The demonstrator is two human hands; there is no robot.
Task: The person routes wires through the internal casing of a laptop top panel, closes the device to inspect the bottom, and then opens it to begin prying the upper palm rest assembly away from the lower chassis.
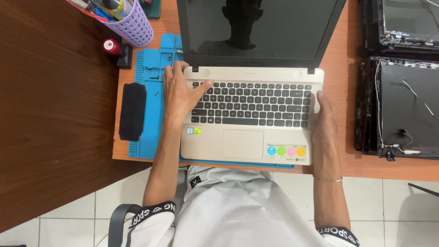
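Taking the open laptop (pixel 249 116) as the landmark, the scene runs left to right. Far to its left stands a lilac perforated pen holder (pixel 132 25) with tools in it, and below that a small red-capped bottle (pixel 111 46) on a dark base. Closer to the laptop, a black oblong pad (pixel 132 111) lies on a blue work mat (pixel 153 73), which reaches under the laptop's left side.

The left hand (pixel 179 93) rests flat on the laptop's left edge, its grip loose and open, the thumb lying across the upper-left keys and the fingers curling toward the left hinge. The laptop sits on the orange tabletop (pixel 340 68), champagne-coloured with black keys, its dark screen upright and round coloured stickers on the palm rest.

The right hand (pixel 325 121) presses against the laptop's right edge, fingers extended along the side, holding nothing else. Right of the laptop lie dismantled black laptop lids (pixel 402 105) with loose cables.
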